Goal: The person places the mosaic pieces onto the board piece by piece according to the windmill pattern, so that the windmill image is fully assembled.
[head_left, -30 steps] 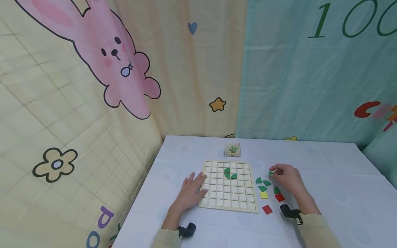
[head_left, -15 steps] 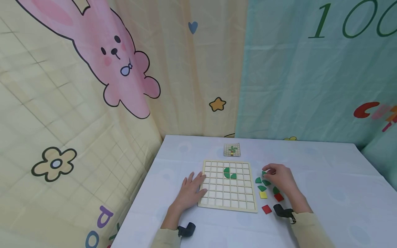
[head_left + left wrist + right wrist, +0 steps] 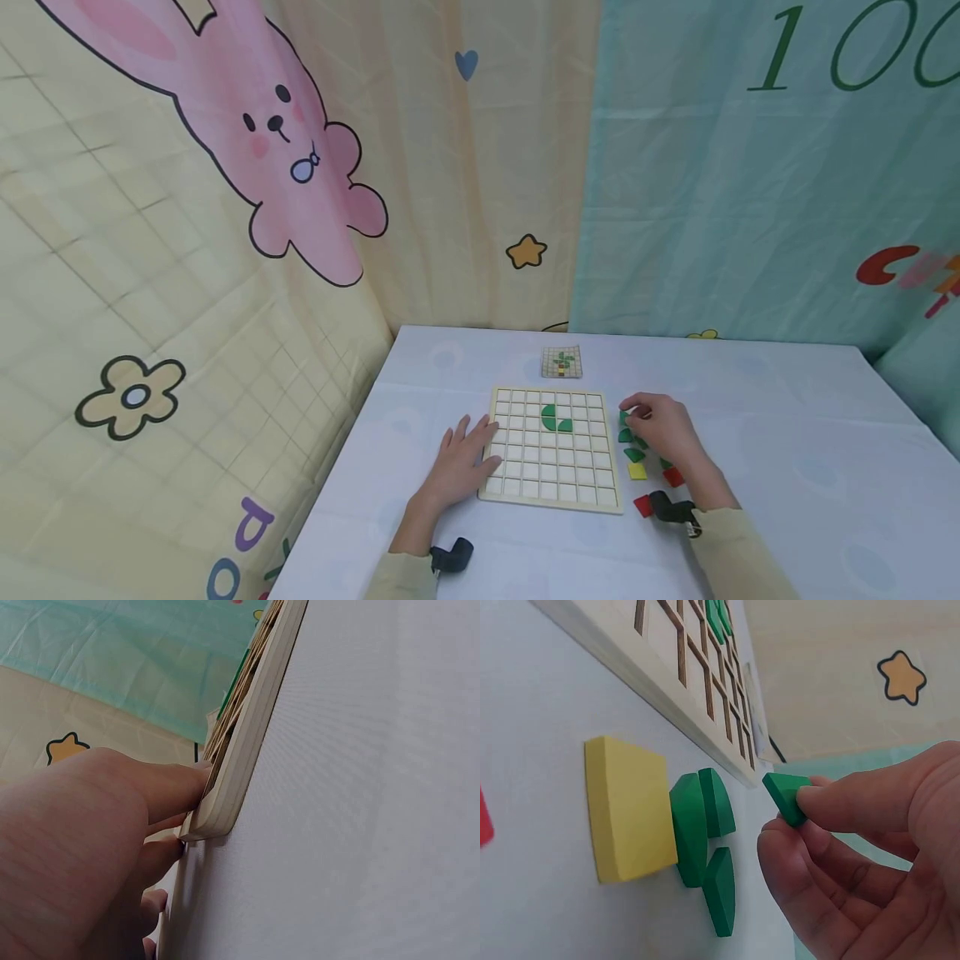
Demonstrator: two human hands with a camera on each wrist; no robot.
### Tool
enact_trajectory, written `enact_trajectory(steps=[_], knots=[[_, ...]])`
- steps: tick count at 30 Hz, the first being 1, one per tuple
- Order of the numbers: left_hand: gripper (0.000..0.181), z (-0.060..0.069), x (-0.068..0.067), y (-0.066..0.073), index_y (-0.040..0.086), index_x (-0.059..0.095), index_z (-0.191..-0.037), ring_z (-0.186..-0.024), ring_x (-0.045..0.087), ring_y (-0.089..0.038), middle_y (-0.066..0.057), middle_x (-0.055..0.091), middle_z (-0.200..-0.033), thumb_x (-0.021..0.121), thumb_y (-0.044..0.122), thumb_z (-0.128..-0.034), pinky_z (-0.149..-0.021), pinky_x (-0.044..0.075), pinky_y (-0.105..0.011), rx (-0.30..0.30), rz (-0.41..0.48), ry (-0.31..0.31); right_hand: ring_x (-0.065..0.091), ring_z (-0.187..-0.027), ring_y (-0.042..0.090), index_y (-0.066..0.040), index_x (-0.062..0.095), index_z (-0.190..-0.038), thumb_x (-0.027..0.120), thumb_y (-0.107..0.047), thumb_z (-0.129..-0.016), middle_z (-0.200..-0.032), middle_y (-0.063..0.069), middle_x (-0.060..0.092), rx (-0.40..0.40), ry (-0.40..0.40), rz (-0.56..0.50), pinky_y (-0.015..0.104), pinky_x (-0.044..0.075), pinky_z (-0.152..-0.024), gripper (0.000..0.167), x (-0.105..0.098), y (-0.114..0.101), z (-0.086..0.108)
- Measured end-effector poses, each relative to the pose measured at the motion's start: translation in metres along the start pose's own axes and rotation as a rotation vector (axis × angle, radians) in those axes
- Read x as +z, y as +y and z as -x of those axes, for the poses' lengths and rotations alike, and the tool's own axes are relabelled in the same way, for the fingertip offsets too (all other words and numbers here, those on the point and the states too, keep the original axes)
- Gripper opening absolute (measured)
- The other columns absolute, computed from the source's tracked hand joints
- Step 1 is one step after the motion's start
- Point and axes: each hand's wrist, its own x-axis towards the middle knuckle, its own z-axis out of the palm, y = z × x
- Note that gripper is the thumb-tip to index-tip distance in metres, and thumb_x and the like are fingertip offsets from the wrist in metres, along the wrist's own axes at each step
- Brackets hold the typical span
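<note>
Shifted left since earlier: our right hand (image 3: 663,423), pinching a green quarter-circle tile (image 3: 785,795), lower right of frame, near the gridded board (image 3: 551,477). Our left hand (image 3: 461,462) lies spread against the board's left edge.

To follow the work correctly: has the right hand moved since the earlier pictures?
Yes, to the left in the head view: the right hand is closer to the board.

Moved right hand (image 3: 663,427) leftward over the last second, bringing the pinched green piece (image 3: 782,795) near the right edge of the grid board (image 3: 551,506). Now hiding, in head view, part of the lower red square (image 3: 641,506) behind the wrist-worn camera (image 3: 670,507).
</note>
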Motion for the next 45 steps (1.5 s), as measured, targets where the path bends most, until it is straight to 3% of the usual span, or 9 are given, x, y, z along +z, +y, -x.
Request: enact_trajectory(steps=[15,34,45], knots=[[0.060,-0.001,0.000,0.001,0.018,0.040,-0.156,-0.153,0.009,-0.034,-0.002,0.029,-0.164,0.056,0.039,-0.1021,-0.120,0.006,-0.060,-0.002,-0.001,0.009,0.061,-0.085,0.023,-0.009,0.074,-0.109,0.069,-0.007,-0.092,-0.093,0.006,0.067,-0.008,-0.004,0.003,0.038,0.053,-0.067,0.018,0.014,-0.016,-0.005],[0.061,-0.002,-0.001,0.001,0.018,0.039,-0.157,-0.153,0.008,-0.033,-0.002,0.028,-0.164,0.056,0.040,-0.1022,-0.120,0.005,-0.059,-0.007,-0.004,-0.002,0.056,-0.075,0.021,-0.011,0.075,-0.101,0.071,-0.008,-0.090,-0.083,0.003,0.065,0.035,-0.035,-0.056,0.032,0.049,-0.063,0.012,0.038,-0.030,-0.010],[0.061,0.000,0.000,0.000,0.018,0.040,-0.156,-0.153,0.009,-0.033,-0.003,0.029,-0.164,0.056,0.040,-0.1022,-0.120,0.006,-0.060,-0.006,-0.007,-0.001,0.058,-0.074,0.020,-0.010,0.075,-0.098,0.072,-0.008,-0.090,-0.081,0.002,0.067,0.011,-0.033,-0.079,0.032,0.049,-0.061,0.009,0.044,-0.033,-0.008]])
